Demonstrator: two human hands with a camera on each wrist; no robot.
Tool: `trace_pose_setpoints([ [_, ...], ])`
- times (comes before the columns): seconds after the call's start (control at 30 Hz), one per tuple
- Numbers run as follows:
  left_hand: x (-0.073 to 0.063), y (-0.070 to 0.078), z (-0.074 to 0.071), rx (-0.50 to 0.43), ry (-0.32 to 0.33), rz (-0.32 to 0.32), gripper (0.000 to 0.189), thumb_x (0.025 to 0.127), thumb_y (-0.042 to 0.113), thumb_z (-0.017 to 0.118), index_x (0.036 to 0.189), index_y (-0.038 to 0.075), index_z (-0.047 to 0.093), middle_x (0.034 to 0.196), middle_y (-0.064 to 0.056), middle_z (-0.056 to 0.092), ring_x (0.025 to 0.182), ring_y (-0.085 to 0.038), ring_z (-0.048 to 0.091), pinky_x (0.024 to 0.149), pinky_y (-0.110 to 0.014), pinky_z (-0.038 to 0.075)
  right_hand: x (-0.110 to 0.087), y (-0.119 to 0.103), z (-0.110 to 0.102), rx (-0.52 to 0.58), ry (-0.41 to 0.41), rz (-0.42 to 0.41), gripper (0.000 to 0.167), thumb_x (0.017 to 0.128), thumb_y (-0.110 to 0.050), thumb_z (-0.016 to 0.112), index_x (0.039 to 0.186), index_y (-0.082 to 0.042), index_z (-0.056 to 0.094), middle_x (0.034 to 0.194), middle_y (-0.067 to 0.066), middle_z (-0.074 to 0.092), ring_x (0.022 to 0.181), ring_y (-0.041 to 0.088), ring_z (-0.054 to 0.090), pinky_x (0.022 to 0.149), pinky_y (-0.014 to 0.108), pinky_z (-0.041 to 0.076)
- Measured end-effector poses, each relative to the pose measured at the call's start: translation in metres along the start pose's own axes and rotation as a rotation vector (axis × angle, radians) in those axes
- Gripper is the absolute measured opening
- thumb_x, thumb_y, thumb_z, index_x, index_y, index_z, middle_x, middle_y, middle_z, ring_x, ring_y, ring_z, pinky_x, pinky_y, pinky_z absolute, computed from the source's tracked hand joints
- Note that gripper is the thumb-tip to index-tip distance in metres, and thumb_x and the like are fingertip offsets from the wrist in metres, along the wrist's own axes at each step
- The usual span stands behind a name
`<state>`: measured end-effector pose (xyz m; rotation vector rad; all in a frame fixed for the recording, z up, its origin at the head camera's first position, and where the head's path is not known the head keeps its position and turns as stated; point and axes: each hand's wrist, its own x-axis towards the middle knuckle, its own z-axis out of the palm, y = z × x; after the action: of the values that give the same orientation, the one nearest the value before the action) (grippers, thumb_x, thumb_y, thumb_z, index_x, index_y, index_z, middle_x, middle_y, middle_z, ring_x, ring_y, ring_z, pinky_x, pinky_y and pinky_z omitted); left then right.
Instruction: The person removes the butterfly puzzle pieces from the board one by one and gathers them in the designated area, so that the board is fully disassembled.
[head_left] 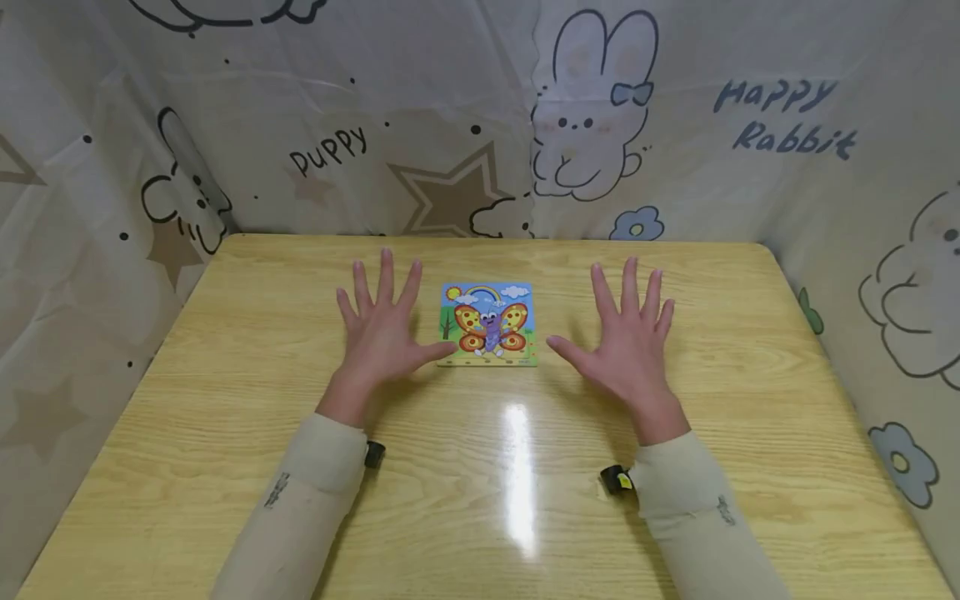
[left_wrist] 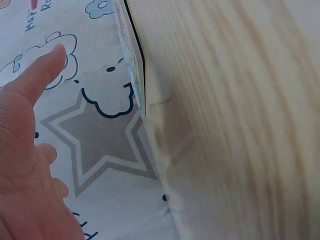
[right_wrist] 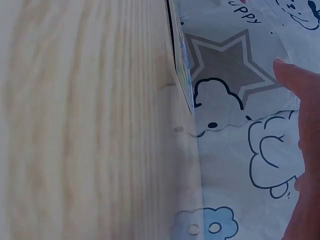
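Observation:
A square butterfly puzzle board (head_left: 491, 321) lies flat on the wooden table, printed with a rainbow, a sun and a tree. To its left, my left hand (head_left: 381, 337) is spread palm down with fingers straight, its thumb tip overlapping the board's lower left edge in the head view. My right hand (head_left: 630, 346) is spread the same way to the right, its thumb pointing at the board with a small gap between. Both hands hold nothing. Edge-on, the thin board (left_wrist: 131, 55) shows beside the left thumb in the left wrist view, and the board (right_wrist: 181, 57) likewise in the right wrist view.
The light wooden table (head_left: 450, 483) has a bright reflection near its middle. A printed curtain (head_left: 450, 100) with rabbits, stars and lettering hangs behind the far edge and along both sides. Small black wrist cameras, left (head_left: 375, 454) and right (head_left: 617, 479), sit by the sleeve cuffs.

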<state>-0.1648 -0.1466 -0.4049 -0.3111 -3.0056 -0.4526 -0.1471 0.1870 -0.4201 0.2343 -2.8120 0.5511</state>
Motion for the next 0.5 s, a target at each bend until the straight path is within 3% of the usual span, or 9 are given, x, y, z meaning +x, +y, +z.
trace_pose_setpoints([
  [0.2, 0.006, 0.001, 0.007, -0.109, -0.01, -0.026, 0.128, 0.071, 0.071, 0.077, 0.163, 0.025, 0.0, 0.162, -0.005, -0.024, 0.141, -0.035, -0.031, 0.107, -0.069, -0.007, 0.008, -0.005, 0.009, 0.072, 0.055, -0.038, 0.108, 0.079, -0.074, 0.063, 0.163, -0.026, 0.015, 0.166, 0.007, -0.006, 0.147, 0.034, -0.017, 0.109, 0.067, -0.003],
  [0.5, 0.016, 0.003, 0.016, -0.264, -0.022, -0.064, 0.13, 0.071, 0.061, 0.083, 0.162, 0.023, -0.002, 0.165, -0.013, -0.002, 0.146, -0.043, 0.005, 0.109, -0.068, 0.011, 0.026, -0.021, 0.021, 0.194, 0.12, -0.082, 0.105, 0.077, -0.07, 0.07, 0.16, -0.021, 0.028, 0.162, 0.009, 0.02, 0.146, 0.035, 0.01, 0.108, 0.062, 0.012],
])
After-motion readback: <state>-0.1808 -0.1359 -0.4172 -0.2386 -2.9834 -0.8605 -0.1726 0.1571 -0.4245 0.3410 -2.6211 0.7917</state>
